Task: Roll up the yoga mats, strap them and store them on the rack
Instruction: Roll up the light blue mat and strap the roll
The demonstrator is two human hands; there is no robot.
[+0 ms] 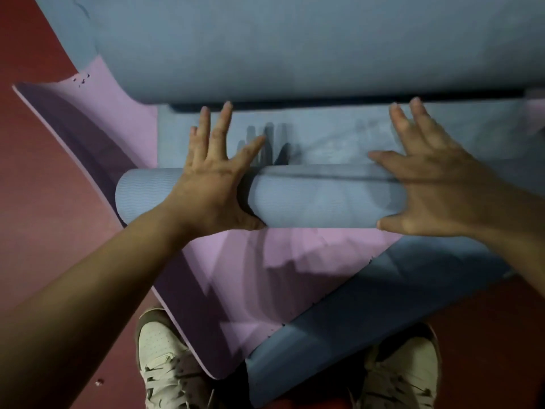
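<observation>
Looking straight down at a dark red floor (44, 187) with mats piled all over it. The blue-grey mat is partly rolled: the roll (318, 199) lies left to right in the middle, and its unrolled part (324, 134) stretches flat toward the far side. Both hands are on the roll with fingers straight and spread, not curled round anything. The left hand (212, 175) presses its palm on the roll's left part, and the right hand (436, 184) presses on the right end. The right one is a bit blurry.

Underneath is a pink mat (280, 276) lying diagonally, with a few small holes at its far left edge. A second blue-grey mat (368, 320) overlaps it on the near right. Another big blue-grey sheet (295, 45) fills the far side, its edge casting a dark shadow. Two whitish sneakers at the near edge, left (165, 364) and right (404, 376). Lighting is dim.
</observation>
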